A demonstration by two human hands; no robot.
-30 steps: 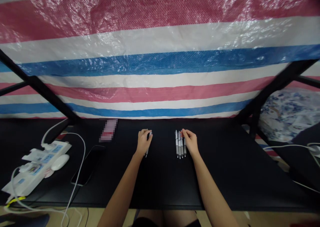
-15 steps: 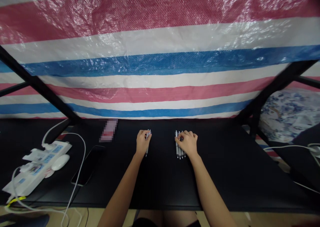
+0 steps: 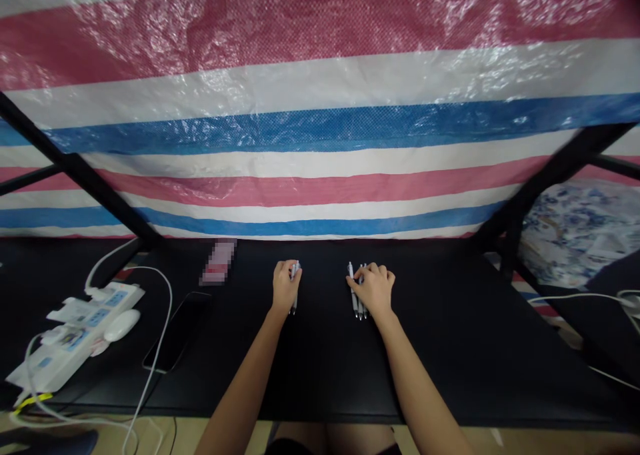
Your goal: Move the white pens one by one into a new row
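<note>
A striped plastic sheet [image 3: 320, 128] in red, white and blue hangs behind the far edge of a black table [image 3: 320, 375], with slanted black bars [image 3: 103, 198] to either side. Toward the table's left end, near its front edge, a white power strip [image 3: 83, 339] lies at an angle with cables attached. Right of it lies a dark phone [image 3: 181, 328], crossed by a white cable. The two hands are well apart over the table's middle: the left hand [image 3: 284, 287] is clamped on at least one pen [image 3: 295, 301], while the right hand [image 3: 377, 288] bends thumb and fingers over a row of pens [image 3: 353, 299]; how firmly, I cannot tell. A pixelated pink item [image 3: 219, 261] lies near the far edge, left of the left hand. The row's pen tips point to the front edge.
</note>
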